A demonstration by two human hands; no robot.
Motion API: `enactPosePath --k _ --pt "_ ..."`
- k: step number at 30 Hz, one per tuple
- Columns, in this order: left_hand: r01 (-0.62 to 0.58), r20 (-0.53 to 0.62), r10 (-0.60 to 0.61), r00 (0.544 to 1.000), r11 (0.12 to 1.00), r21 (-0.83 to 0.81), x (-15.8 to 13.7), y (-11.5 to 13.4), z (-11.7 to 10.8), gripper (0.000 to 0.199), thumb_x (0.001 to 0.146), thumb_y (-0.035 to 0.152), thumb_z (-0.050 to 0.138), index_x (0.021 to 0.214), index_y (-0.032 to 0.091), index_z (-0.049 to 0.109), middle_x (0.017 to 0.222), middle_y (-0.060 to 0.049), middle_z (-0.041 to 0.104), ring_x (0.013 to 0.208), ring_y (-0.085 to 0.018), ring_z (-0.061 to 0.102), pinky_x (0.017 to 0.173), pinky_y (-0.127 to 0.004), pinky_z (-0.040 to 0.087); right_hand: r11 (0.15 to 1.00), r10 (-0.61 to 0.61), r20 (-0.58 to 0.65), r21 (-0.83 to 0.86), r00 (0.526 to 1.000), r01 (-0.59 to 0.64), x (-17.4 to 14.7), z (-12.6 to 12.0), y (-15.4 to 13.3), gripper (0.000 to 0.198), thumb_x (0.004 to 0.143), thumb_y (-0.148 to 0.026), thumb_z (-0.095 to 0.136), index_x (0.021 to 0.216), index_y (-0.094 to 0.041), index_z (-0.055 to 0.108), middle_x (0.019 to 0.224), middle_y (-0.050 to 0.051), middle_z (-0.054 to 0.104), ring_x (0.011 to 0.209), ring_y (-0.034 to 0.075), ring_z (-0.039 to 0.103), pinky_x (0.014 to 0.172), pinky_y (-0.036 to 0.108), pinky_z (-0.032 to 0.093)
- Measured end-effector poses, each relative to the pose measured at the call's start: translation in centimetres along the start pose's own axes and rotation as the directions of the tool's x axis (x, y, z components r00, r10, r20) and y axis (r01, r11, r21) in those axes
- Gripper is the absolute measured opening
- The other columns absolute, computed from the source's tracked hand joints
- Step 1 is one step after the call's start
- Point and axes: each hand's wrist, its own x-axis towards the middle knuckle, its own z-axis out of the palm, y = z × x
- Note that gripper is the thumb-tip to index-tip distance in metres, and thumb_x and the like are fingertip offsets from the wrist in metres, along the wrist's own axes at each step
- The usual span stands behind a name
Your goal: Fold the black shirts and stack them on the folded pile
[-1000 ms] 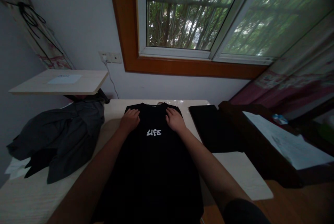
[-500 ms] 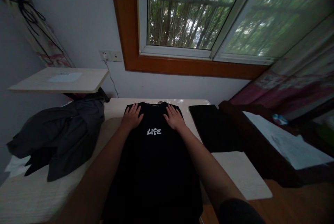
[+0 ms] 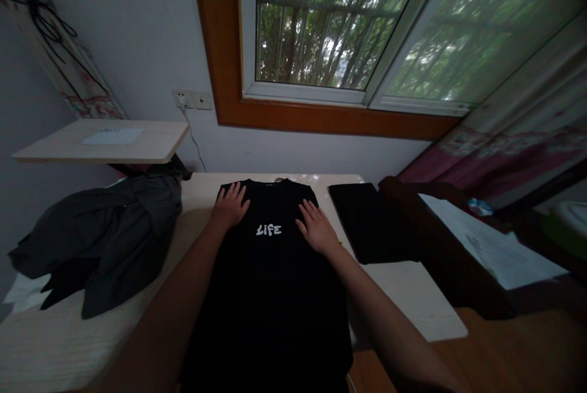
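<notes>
A black T-shirt (image 3: 270,295) with white lettering across the chest lies spread on the light wooden table (image 3: 202,183), its neckline toward the wall. My left hand (image 3: 230,205) rests flat on the shirt near the left shoulder, fingers apart. Lower down on the right side of the chest, my right hand (image 3: 317,226) lies on the fabric with its fingers spread. Neither hand grips the cloth. The shirt's bottom edge is partly cut off by the frame.
Dark grey clothing (image 3: 132,228) is heaped on the left, beneath a small raised wooden shelf (image 3: 160,145). A folded black cloth (image 3: 371,222) lies on the right. Beyond it, papers (image 3: 490,246) rest on dark brown furniture. A window (image 3: 330,32) is ahead.
My right hand has slid down the shirt from the shoulder toward the chest. My left hand stays in about the same place. The view has shifted slightly.
</notes>
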Motion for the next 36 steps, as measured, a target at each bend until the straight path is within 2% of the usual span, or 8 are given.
enactPosePath --k 3,6,9,13,15,23,29,36 --pt "-0.002 -0.039 0.002 0.999 1.000 -0.005 -0.2 0.0 0.0 0.058 0.101 0.043 0.032 0.152 0.017 0.043 0.162 -0.010 0.035 0.152 -0.026 0.028 0.125 -0.050 0.016 0.999 0.040 0.008 -0.020 0.999 -0.040 -1.5 -0.4 0.6 0.056 0.103 -0.046 0.038 0.152 -0.020 0.044 0.164 0.010 0.031 0.153 0.028 0.025 0.123 0.053 0.025" --pt "-0.017 -0.120 0.014 0.993 0.999 -0.029 -0.7 -0.1 -0.2 0.050 0.100 0.033 0.033 0.142 0.017 0.055 0.153 -0.011 0.049 0.144 -0.025 0.042 0.124 -0.049 0.020 0.997 0.063 0.002 -0.034 0.998 -0.063 -2.6 -0.8 1.0 0.053 0.103 -0.045 0.040 0.152 -0.026 0.045 0.165 0.008 0.030 0.153 0.029 0.024 0.122 0.054 0.026" --pt "-0.041 -0.208 0.028 0.978 0.998 -0.057 -1.6 -0.4 -0.9 0.042 0.097 0.023 0.036 0.129 0.017 0.064 0.140 -0.011 0.062 0.130 -0.024 0.056 0.119 -0.046 0.031 0.995 0.089 -0.028 -0.051 0.996 -0.091 -3.3 -1.0 1.0 0.051 0.103 -0.045 0.041 0.151 -0.029 0.046 0.165 0.007 0.030 0.152 0.031 0.027 0.120 0.055 0.028" --pt "-0.032 -0.217 0.022 0.976 0.998 -0.046 -3.2 -1.2 -2.1 0.031 0.093 0.022 0.045 0.110 0.019 0.071 0.115 -0.011 0.071 0.115 -0.027 0.061 0.103 -0.043 0.045 0.985 0.150 -0.078 -0.078 0.986 -0.156 -3.6 -1.0 0.9 0.051 0.103 -0.045 0.042 0.149 -0.025 0.049 0.161 0.011 0.036 0.149 0.032 0.032 0.120 0.053 0.029" --pt "-0.007 -0.211 0.003 0.978 1.000 -0.017 -4.0 -1.7 -2.6 0.029 0.093 0.024 0.048 0.110 0.019 0.071 0.114 -0.011 0.071 0.114 -0.029 0.060 0.102 -0.045 0.045 0.979 0.177 -0.097 -0.084 0.979 -0.186 -3.7 -0.9 0.8 0.051 0.103 -0.044 0.042 0.148 -0.022 0.050 0.158 0.012 0.040 0.148 0.031 0.033 0.120 0.052 0.028" --pt "0.061 -0.105 -0.052 0.993 0.995 0.082 -8.2 -3.1 -3.1 0.043 0.097 0.030 0.043 0.136 0.022 0.061 0.149 -0.009 0.054 0.136 -0.032 0.048 0.114 -0.052 0.036 0.980 0.184 -0.089 -0.064 0.979 -0.190 -3.9 -0.7 1.5 0.053 0.104 -0.041 0.038 0.148 -0.015 0.048 0.153 0.015 0.047 0.146 0.031 0.036 0.120 0.049 0.028" --pt "0.086 -0.053 -0.080 0.995 0.991 0.104 -11.3 -3.9 -3.6 0.048 0.099 0.030 0.040 0.143 0.023 0.056 0.154 -0.012 0.048 0.142 -0.032 0.043 0.116 -0.054 0.033 0.991 0.129 -0.055 -0.022 0.990 -0.130 -4.0 -0.8 2.7 0.050 0.104 -0.037 0.037 0.148 -0.016 0.049 0.153 0.012 0.049 0.146 0.028 0.038 0.120 0.046 0.029" --pt "0.093 -0.021 -0.091 0.996 0.987 0.129 -13.3 -4.5 -4.2 0.055 0.098 0.024 0.037 0.152 0.028 0.044 0.161 -0.007 0.037 0.151 -0.036 0.027 0.116 -0.066 0.027 0.992 0.123 -0.006 -0.035 0.992 -0.123 -3.7 -1.1 2.5 0.052 0.105 -0.036 0.035 0.150 -0.014 0.045 0.157 0.011 0.044 0.149 0.026 0.032 0.123 0.048 0.025"
